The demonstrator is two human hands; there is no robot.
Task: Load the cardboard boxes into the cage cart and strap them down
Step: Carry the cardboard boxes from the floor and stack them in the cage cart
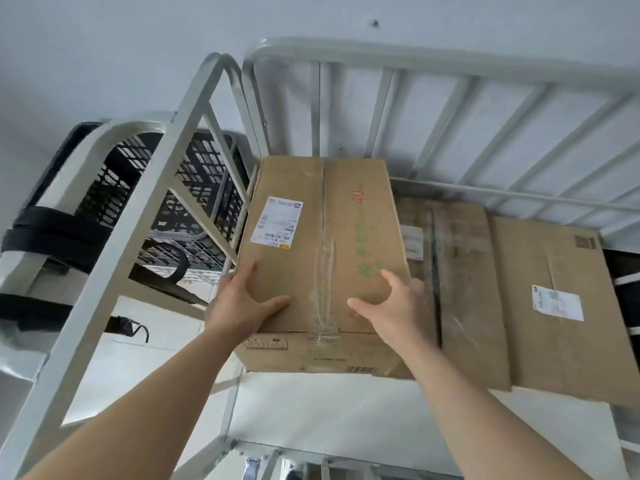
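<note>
Box: brown taped cardboard box [322, 220], we judged stiff, weighty (tape [325, 265] slick).
Hands: left hand [242, 306], right hand [391, 306] lay unclenched atop.
Grip: low side edges.

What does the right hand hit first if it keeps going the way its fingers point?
The top of the taped cardboard box, near its green lettering. The right hand may be touching it now; depth is unclear.

Shipping label [276, 220] print blurred; cage cart [450, 60] right side cropped.
</note>
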